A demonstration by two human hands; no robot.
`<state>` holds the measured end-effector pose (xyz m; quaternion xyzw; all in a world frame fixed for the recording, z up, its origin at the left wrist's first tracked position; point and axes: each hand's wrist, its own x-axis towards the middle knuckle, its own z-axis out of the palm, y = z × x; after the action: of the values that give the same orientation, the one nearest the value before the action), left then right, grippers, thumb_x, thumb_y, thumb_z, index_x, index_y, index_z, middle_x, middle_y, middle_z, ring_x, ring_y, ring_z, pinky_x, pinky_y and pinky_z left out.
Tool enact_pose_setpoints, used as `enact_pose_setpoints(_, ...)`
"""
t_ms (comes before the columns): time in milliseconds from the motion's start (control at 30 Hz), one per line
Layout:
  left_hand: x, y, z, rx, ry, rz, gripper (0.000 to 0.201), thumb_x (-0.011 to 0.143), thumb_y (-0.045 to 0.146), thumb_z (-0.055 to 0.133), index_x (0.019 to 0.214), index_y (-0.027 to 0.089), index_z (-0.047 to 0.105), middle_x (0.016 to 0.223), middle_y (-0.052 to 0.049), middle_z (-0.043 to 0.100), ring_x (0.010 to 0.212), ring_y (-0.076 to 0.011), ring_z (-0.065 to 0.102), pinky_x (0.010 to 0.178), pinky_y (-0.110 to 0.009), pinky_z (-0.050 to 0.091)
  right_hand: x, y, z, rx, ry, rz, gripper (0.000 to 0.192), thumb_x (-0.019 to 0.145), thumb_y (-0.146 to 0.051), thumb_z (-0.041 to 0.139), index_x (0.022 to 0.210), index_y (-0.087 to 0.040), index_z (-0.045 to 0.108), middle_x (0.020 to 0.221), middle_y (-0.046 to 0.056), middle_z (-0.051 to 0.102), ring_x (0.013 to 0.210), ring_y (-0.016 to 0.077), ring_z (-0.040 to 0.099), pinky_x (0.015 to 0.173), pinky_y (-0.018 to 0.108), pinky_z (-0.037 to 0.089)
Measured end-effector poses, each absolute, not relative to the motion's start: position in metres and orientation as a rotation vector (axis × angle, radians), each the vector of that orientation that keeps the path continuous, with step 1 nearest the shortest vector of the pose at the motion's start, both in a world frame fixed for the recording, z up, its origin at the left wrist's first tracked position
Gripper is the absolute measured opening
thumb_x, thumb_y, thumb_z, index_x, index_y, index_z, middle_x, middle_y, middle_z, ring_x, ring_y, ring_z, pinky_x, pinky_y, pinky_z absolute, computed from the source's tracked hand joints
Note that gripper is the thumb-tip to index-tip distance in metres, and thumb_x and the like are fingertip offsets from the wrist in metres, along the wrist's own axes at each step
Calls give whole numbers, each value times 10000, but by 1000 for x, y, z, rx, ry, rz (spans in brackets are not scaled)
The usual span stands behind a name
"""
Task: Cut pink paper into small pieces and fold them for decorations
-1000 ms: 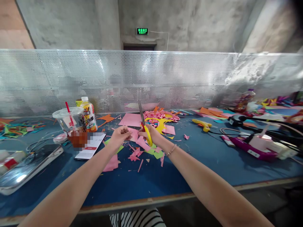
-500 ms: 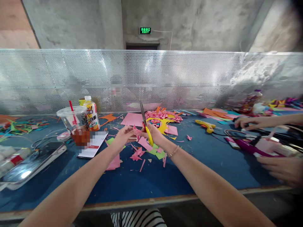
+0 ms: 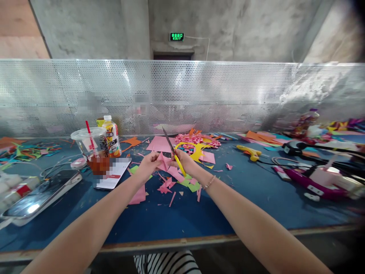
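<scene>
Pink folded paper is held just above the bench, about midway between its left and right ends and well in from the near edge; the left hand pinches it between thumb and fingers, while the right hand grasps yellow-handled scissors, its fingertips seemingly touching the paper too; whether they grip it I cannot tell.

The blades point toward the far edge, close beside the paper; a careless turn of the right wrist could nick a fold or the left fingers; squeezing too hard might crease the thin sheet, too lightly might let it unfold; if dropped, it could be lost among the like-coloured pink scraps beneath, toward the near edge.
</scene>
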<state>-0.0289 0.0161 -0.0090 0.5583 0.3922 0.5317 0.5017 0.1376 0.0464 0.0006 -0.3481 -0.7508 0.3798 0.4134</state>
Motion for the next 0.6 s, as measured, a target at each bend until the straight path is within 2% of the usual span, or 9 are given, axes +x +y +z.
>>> enact_pose_setpoints(167, -31, 17, -9, 1374, 891, 1332, 230, 624, 255, 648, 821, 147, 598, 766, -24, 628, 658, -131, 588, 629, -282, 499, 140, 40, 3, -883, -1661, 1119, 451, 543, -436, 723, 680, -197, 365, 552, -87, 406, 442, 53, 403, 426, 206, 334)
enact_pose_setpoints(367, -33, 22, -7, 1520, 1037, 1375, 192, 601, 223, 642, 769, 132, 626, 703, -11, 609, 658, -135, 567, 621, -288, 510, 138, 34, 6, -928, -1592, 1189, 494, 508, -451, 742, 681, -203, 352, 527, -89, 422, 381, 40, 386, 370, 191, 303)
enact_pose_setpoints(500, -34, 24, -9, 1494, 1040, 1355, 217, 612, 232, 641, 805, 132, 633, 741, -26, 620, 667, -134, 574, 622, -290, 518, 144, 38, 10, -974, -1678, 1144, 434, 561, -465, 707, 672, -194, 388, 542, -56, 468, 429, 72, 459, 404, 202, 347)
enact_pose_setpoints(600, -36, 24, -10, 1431, 1138, 1416, 267, 607, 220, 640, 859, 130, 629, 793, -46, 632, 665, -139, 580, 595, -287, 516, 155, 44, 16, -1228, -1827, 945, 337, 642, -460, 647, 668, -176, 468, 534, -15, 507, 445, 101, 481, 427, 226, 357)
